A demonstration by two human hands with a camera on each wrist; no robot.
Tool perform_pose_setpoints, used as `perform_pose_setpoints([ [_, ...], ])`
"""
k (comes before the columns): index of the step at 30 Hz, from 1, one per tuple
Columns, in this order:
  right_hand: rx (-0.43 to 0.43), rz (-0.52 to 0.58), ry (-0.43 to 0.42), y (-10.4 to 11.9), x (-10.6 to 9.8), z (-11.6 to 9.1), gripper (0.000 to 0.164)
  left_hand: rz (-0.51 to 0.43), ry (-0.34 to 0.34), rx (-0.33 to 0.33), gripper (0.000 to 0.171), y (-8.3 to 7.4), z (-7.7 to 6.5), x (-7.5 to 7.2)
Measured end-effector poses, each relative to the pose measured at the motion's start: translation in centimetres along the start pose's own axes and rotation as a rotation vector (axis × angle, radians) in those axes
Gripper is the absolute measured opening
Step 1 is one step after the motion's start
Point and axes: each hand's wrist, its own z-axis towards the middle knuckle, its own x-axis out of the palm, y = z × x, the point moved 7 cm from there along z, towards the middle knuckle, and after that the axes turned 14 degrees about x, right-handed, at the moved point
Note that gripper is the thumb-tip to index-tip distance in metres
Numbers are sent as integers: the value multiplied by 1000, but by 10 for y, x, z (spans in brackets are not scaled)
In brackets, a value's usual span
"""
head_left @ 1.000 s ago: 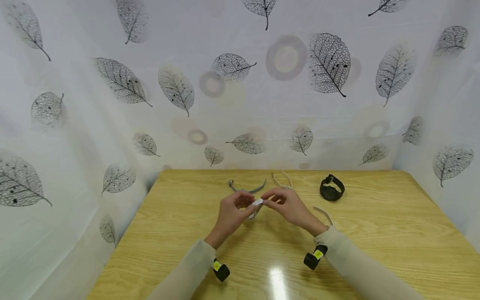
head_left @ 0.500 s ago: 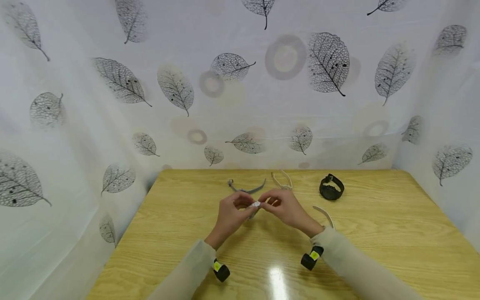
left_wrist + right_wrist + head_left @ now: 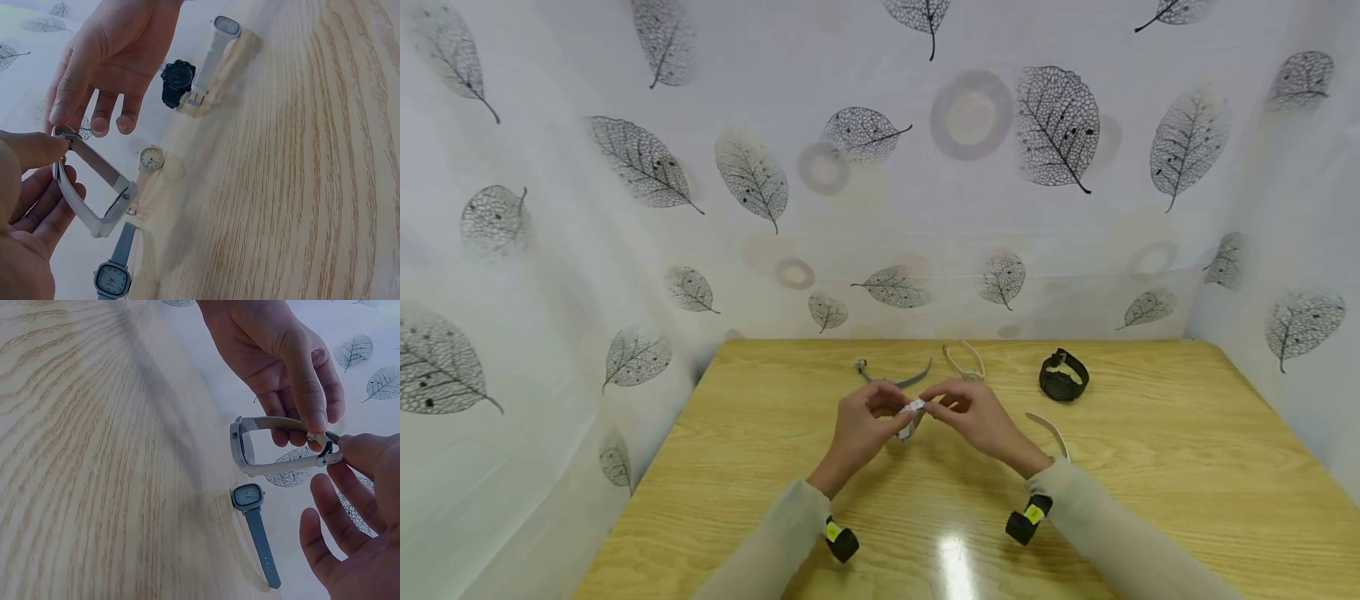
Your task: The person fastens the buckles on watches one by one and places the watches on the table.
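A pale backdrop printed with dark leaves point(image 3: 1057, 125) hangs behind and to the sides of a yellowish wooden table point(image 3: 775, 467). In the head view, the left hand point(image 3: 867, 427) and the right hand point(image 3: 976, 417) meet above the table, and both pinch a white watch point(image 3: 906, 432), which hangs just below the fingertips. Beyond the grip lies a blue-grey watch point(image 3: 904, 382); a little to its right is a small pale watch point(image 3: 967, 371). Farther right of the grip stands a black watch point(image 3: 1062, 385), and a second white watch point(image 3: 1051, 429) lies near the right sleeve point(image 3: 1075, 492), partly hidden by it.

In the left wrist view, the left thumb presses the joined ends of the strap point(image 3: 78, 201), so the white watch makes a loop out from the grip, its case at the far end. The right thumb and forefinger close on the same spot, the other fingers hanging free.

In the right wrist view, the buckle point(image 3: 326, 450) sits right between the two pinches, with the blue-grey watch below the loop. The fingers cover much of it, so whether the strap is threaded through I can't quite tell.
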Motion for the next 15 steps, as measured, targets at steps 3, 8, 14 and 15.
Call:
perform_pose_setpoints([
  [3, -12, 1, -9, 0, 0, 0, 23, -8, -1, -6, 18, 0, 0, 1],
  [8, -34, -58, -41, 4, 0, 0, 19, -15, -14, -1, 19, 2, 0, 1],
  [14, -89, -94, -29, 7, 2, 2, 14, -10, -26, -16, 18, 0, 0, 2],
  [15, -101, -109, -29, 8, 3, 2, 13, -9, -24, -15, 17, -1, 0, 3],
])
